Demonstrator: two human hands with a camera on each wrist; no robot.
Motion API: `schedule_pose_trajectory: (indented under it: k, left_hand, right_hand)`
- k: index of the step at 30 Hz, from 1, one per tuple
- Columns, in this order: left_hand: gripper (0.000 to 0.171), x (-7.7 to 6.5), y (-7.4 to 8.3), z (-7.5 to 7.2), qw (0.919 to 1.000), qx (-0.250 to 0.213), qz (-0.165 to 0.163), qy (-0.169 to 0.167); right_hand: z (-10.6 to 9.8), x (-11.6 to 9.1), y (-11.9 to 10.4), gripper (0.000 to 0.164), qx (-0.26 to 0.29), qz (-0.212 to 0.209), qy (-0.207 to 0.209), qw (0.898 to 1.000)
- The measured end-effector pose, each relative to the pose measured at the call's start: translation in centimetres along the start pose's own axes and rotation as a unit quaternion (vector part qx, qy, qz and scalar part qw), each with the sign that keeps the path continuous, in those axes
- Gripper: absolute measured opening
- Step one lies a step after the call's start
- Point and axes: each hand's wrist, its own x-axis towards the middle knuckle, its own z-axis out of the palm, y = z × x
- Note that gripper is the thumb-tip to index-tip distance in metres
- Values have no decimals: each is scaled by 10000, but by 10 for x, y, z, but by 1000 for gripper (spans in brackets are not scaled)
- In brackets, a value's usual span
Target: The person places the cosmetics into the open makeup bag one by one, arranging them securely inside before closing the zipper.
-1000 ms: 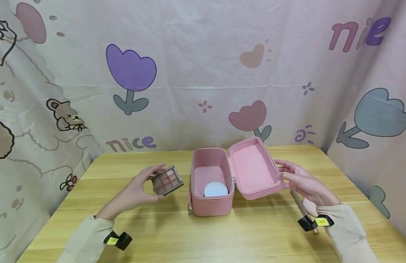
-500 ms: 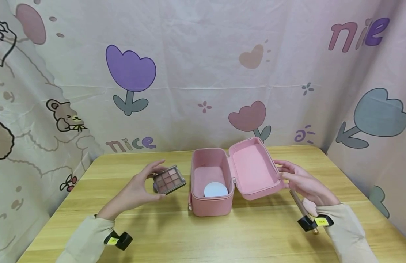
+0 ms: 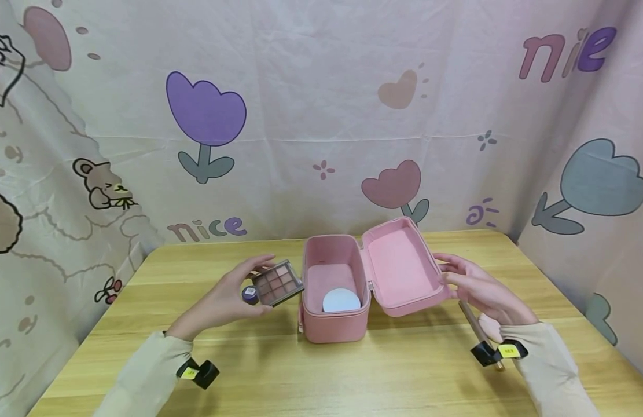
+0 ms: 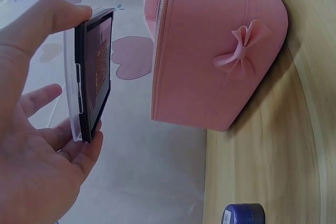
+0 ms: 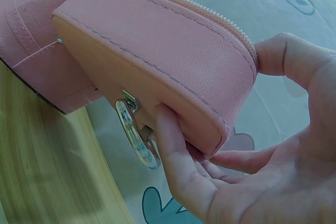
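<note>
My left hand point(image 3: 224, 298) pinches an eyeshadow palette point(image 3: 278, 283) between thumb and fingers, tilted, its pans facing up toward the head camera. The palette's right corner overlaps the left rim of a pink cosmetic case point(image 3: 335, 330) in the head view. In the left wrist view the palette point(image 4: 94, 77) appears edge-on, beside the case wall with its pink bow point(image 4: 241, 51). A white round item point(image 3: 341, 300) lies inside the case. My right hand point(image 3: 482, 289) holds the case's swung-back lid point(image 3: 404, 266) by its outer edge. From the right wrist, a metal handle point(image 5: 137, 135) shows on the lid.
A small purple-capped jar point(image 3: 250, 295) stands on the wooden table point(image 3: 321, 382) near my left fingers. A slim brown stick point(image 3: 473, 319) and a pale pink piece point(image 3: 490, 327) lie beneath my right wrist. A printed curtain point(image 3: 300, 116) hangs behind the table.
My left hand has carried the palette to the right, up to the case's left rim, uncovering the purple-capped jar behind it. My right hand and the lid stay put.
</note>
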Motion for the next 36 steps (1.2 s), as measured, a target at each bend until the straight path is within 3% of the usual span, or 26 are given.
schedule_pose_trajectory:
  k: [7,15,19,26,36]
  left_hand:
    - [80,6,0,5,9999,-15,-66,-95]
    - [83,18,-2,14,9992,-97,363,-155]
    - [87,21,-1,15,9984,-348,255,-363]
    - [90,26,-1,21,9975,-311,54,-638]
    - [88,31,2,25,9966,-362,-60,-740]
  right_hand:
    - [-1,0,0,70,-10,13,17,10000]
    - [-3,-3,-1,70,-18,21,94,10000]
    - [-1,-2,0,69,41,-38,37,10000]
    - [1,0,5,69,94,-48,-26,9999]
    - [0,1,3,70,64,-73,-40,9999]
